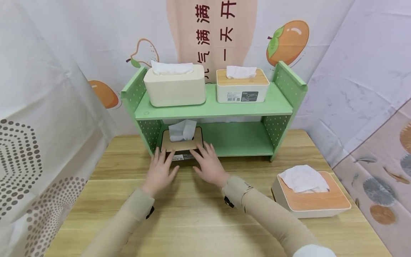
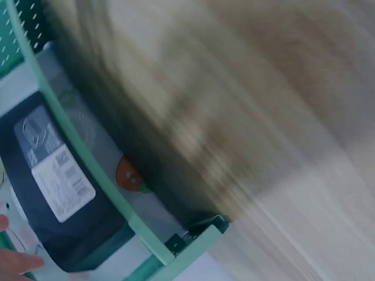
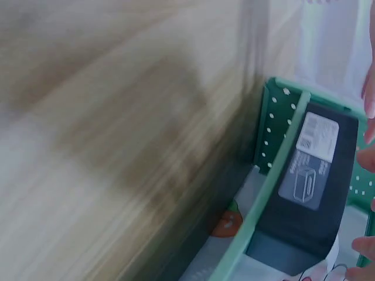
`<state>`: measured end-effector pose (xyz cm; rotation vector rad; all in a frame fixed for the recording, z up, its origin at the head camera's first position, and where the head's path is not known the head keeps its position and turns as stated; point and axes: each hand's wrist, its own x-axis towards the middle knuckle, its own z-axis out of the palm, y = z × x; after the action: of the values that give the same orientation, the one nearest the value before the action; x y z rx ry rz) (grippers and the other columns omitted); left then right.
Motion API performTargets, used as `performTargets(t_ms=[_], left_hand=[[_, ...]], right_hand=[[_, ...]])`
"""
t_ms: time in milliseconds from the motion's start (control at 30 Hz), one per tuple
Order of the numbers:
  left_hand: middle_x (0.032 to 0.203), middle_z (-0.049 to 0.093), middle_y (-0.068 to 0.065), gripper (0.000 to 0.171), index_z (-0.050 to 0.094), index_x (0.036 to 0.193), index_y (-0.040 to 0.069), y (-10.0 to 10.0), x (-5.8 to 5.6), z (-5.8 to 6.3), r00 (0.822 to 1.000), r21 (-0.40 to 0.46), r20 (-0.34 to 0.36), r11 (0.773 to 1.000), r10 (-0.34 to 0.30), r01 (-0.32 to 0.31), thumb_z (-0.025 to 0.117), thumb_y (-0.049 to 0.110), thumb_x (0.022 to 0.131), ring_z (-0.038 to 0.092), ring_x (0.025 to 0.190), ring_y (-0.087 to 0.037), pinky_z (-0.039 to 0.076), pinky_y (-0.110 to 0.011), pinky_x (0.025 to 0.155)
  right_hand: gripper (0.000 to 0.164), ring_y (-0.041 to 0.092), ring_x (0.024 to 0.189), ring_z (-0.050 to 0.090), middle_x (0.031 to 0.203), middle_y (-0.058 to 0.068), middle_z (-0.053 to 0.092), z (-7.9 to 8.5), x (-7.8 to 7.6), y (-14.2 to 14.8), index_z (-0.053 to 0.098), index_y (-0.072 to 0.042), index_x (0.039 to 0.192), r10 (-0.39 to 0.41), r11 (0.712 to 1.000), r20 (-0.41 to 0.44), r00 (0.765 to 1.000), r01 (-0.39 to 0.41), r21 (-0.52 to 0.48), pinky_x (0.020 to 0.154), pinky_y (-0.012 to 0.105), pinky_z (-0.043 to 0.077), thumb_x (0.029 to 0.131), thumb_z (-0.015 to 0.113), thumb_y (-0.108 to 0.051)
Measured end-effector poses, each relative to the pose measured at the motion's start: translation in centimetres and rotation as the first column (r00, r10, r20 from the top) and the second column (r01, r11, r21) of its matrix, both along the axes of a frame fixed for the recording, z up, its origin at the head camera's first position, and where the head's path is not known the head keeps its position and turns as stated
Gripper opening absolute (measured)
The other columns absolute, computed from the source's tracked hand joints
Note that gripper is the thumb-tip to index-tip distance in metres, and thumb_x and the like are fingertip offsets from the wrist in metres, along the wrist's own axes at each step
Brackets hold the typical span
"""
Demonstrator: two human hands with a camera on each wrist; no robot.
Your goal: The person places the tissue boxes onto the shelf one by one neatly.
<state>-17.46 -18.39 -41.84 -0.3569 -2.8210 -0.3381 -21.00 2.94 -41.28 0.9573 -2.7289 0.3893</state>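
A black tissue box with a wood-look lid (image 1: 179,145) sits at the left end of the green shelf's lower board, a white tissue (image 1: 182,131) sticking up from it. My left hand (image 1: 158,173) is at its front left corner with fingers spread. At its front right corner is my right hand (image 1: 210,165), its fingers likewise spread. Between the hands the box's label shows on the front. In the left wrist view the black box (image 2: 96,231) stands on the board, and only a few fingertips (image 2: 17,261) show. The right wrist view shows the same box (image 3: 293,231) beside other fingertips (image 3: 364,246).
On the green shelf's top board (image 1: 212,110) stand a cream tissue box (image 1: 176,89) and a white tissue box with a bamboo lid (image 1: 242,93). Another white box with an orange-brown wood lid (image 1: 311,201) lies at the right of the wooden table (image 1: 192,228). A printed cloth hangs behind.
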Motion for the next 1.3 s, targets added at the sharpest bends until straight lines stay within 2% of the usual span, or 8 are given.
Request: performTargets(t_ms=[100, 167, 367, 500, 700, 833, 1000, 1300], left_hand=[[0.152, 0.016, -0.031, 0.064, 0.032, 0.148, 0.008, 0.4, 0.4, -0.8, 0.997, -0.027, 0.077, 1.0, 0.007, -0.005, 0.054, 0.037, 0.096, 0.004, 0.138, -0.057, 0.013, -0.073, 0.104], [0.155, 0.008, -0.028, 0.065, 0.028, 0.149, 0.009, 0.6, 0.6, -1.1, 0.994, -0.024, 0.11, 1.0, 0.017, -0.014, 0.051, 0.038, 0.097, -0.001, 0.137, -0.058, 0.008, -0.075, 0.102], [0.157, -0.005, -0.022, 0.068, 0.02, 0.152, 0.015, 0.7, 1.0, -1.9, 0.985, -0.08, 0.154, 0.995, 0.077, -0.066, 0.048, 0.044, 0.097, -0.009, 0.134, -0.061, -0.002, -0.081, 0.095], [0.158, -0.005, -0.02, 0.07, 0.02, 0.152, 0.02, 0.5, 1.1, -2.2, 0.985, -0.101, 0.142, 0.991, 0.097, -0.083, 0.048, 0.05, 0.095, -0.012, 0.132, -0.062, -0.006, -0.082, 0.091], [0.158, 0.002, -0.02, 0.071, 0.024, 0.151, 0.023, 0.2, 0.3, -2.1, 0.991, -0.122, 0.091, 0.989, 0.1, -0.088, 0.049, 0.054, 0.093, -0.01, 0.131, -0.064, -0.003, -0.084, 0.088], [0.158, 0.003, -0.02, 0.07, 0.024, 0.151, 0.023, 0.0, -0.2, -2.0, 0.989, -0.125, 0.1, 0.987, 0.112, -0.099, 0.049, 0.053, 0.093, -0.011, 0.13, -0.065, -0.002, -0.085, 0.087], [0.158, -0.001, -0.019, 0.072, 0.021, 0.152, 0.023, -0.2, -0.9, -2.0, 0.984, -0.094, 0.134, 0.99, 0.121, -0.109, 0.046, 0.056, 0.093, -0.017, 0.131, -0.061, -0.008, -0.084, 0.086], [0.159, -0.002, -0.017, 0.073, 0.02, 0.152, 0.024, -0.4, -2.5, -2.0, 0.976, -0.104, 0.151, 0.984, 0.158, -0.144, 0.039, 0.062, 0.093, -0.019, 0.136, -0.054, -0.013, -0.082, 0.088]], right_hand=[[0.062, 0.039, 0.143, 0.015, 0.154, 0.014, 0.027, -0.6, 0.5, 0.1, 0.037, -0.021, 0.146, -0.024, 0.998, 0.045, 0.999, 0.021, 0.065, 0.114, 0.059, 0.01, 0.091, 0.062, -0.034], [0.064, 0.039, 0.144, 0.012, 0.156, 0.012, 0.022, -0.9, 0.6, 0.1, 0.033, -0.025, 0.148, -0.047, 0.993, 0.063, 0.997, 0.04, 0.108, 0.112, 0.062, 0.01, 0.091, 0.061, -0.035], [0.068, 0.039, 0.145, 0.008, 0.159, 0.009, 0.014, -1.7, 1.0, -0.1, 0.03, -0.028, 0.149, -0.069, 0.986, 0.077, 0.995, 0.057, 0.154, 0.109, 0.067, 0.009, 0.09, 0.062, -0.037], [0.07, 0.04, 0.145, 0.005, 0.16, 0.009, 0.011, -2.0, 1.1, -0.3, 0.029, -0.029, 0.149, -0.078, 0.983, 0.068, 0.995, 0.066, 0.171, 0.107, 0.07, 0.009, 0.089, 0.063, -0.039], [0.068, 0.041, 0.144, 0.006, 0.159, 0.009, 0.015, -1.7, 0.7, -0.5, 0.031, -0.029, 0.148, -0.086, 0.98, 0.014, 0.996, 0.082, 0.182, 0.107, 0.07, 0.01, 0.089, 0.062, -0.042], [0.069, 0.041, 0.144, 0.006, 0.158, 0.009, 0.018, -1.5, 0.2, -0.8, 0.028, -0.031, 0.149, -0.086, 0.974, 0.017, 0.996, 0.081, 0.212, 0.108, 0.069, 0.01, 0.09, 0.06, -0.044], [0.069, 0.04, 0.145, 0.007, 0.157, 0.007, 0.023, -1.3, -0.9, -1.3, 0.027, -0.033, 0.149, -0.106, 0.974, 0.026, 0.994, 0.099, 0.206, 0.109, 0.069, 0.006, 0.09, 0.06, -0.045], [0.067, 0.039, 0.145, 0.003, 0.159, 0.003, 0.016, -1.0, -2.0, -2.1, 0.025, -0.034, 0.15, -0.143, 0.958, 0.05, 0.988, 0.125, 0.259, 0.11, 0.067, 0.001, 0.092, 0.055, -0.049]])
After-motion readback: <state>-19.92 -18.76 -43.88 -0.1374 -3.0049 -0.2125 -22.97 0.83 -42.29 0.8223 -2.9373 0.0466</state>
